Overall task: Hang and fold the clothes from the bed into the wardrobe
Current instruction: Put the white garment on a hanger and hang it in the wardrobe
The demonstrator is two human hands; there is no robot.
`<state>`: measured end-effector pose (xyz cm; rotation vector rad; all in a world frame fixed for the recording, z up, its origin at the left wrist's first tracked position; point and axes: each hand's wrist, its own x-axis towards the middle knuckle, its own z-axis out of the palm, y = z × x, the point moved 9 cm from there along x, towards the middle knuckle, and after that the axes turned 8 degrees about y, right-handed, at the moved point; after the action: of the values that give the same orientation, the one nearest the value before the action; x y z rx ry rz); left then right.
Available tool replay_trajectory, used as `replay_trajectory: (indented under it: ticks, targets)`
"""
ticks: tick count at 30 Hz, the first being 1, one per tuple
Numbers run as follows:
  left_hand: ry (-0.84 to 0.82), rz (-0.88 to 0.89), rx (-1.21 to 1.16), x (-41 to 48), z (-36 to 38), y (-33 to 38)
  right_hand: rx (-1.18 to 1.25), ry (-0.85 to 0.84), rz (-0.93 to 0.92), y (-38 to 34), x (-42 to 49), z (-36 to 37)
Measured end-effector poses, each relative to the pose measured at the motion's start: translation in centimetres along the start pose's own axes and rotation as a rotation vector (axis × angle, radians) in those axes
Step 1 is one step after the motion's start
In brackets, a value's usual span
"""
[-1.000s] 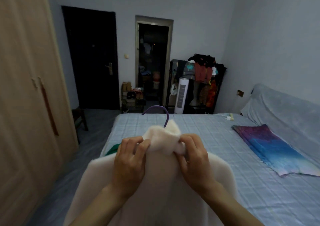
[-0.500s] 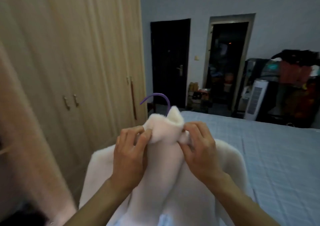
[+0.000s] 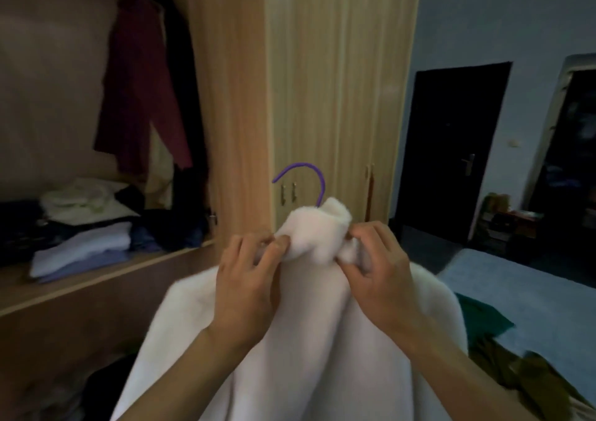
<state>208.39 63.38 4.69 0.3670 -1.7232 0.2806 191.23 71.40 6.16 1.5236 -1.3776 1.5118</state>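
Note:
A fluffy white garment (image 3: 300,340) hangs on a purple hanger (image 3: 306,175) whose hook sticks up above the collar. My left hand (image 3: 248,278) pinches the collar's left side and my right hand (image 3: 377,269) pinches its right side. The wardrobe (image 3: 232,104) stands open on the left, with a dark red garment (image 3: 142,82) hanging inside and folded stacks (image 3: 87,230) on its shelf. The bed (image 3: 522,295) lies at the right, with green and olive clothes (image 3: 503,349) on it. The hanger's shoulders are hidden inside the white garment.
Closed wardrobe doors (image 3: 342,98) with small handles stand straight ahead. A dark door (image 3: 451,150) and an open doorway (image 3: 577,162) are at the far right. More dark clothes (image 3: 96,388) lie in the wardrobe's lower part.
My view has swung left from the bed to the open wardrobe. Both hands keep their pinch on the collar, and the hanger hook now sits in front of the wardrobe doors.

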Motion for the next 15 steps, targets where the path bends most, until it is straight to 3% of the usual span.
replay_trajectory:
  ticks: [7,15]
  targets:
    - [-0.039,-0.028,0.140,-0.8,-11.9,-11.3,0.178,-0.026,-0.050,-10.9,0.5,12.9]
    - [-0.108,-0.037,0.194,-1.5,-20.5,-19.3,0.353,-0.053,-0.054,-18.2,0.1,22.4]
